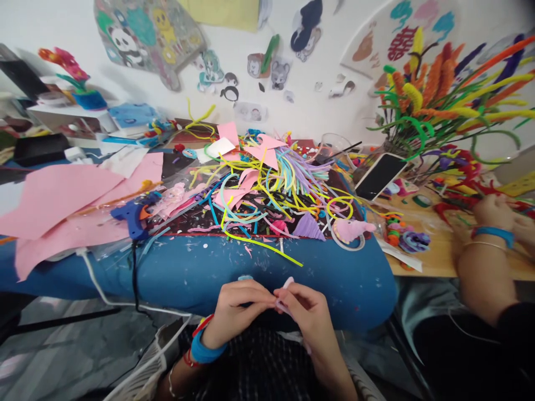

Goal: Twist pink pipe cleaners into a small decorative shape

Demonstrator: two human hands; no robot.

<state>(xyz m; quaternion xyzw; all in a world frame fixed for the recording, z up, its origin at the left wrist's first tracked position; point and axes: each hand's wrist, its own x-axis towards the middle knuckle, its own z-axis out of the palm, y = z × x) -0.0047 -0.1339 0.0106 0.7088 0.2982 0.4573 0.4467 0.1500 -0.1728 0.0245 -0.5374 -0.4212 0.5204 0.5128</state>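
Observation:
Close to my body, at the front edge of the blue-covered table [334,278], my two hands meet at the fingertips. My right hand [309,313] is closed on a pale pink pipe cleaner [288,282], whose fuzzy end sticks up above the fingers. My left hand [240,309] pinches the same piece from the other side; its far part is hidden by the fingers. Just beyond lies a yellow pipe cleaner [267,248]. A purple cone-like piece [309,227] and a pink fuzzy shape [351,229] rest near the edge.
Many loose pipe cleaners [292,172] pile up mid-table. At left are pink sheets [62,195] and a blue glue gun [134,216] with a black cord. A phone [381,177] leans by a pipe-cleaner bouquet [443,94]. Another person's arm [487,267] is at right.

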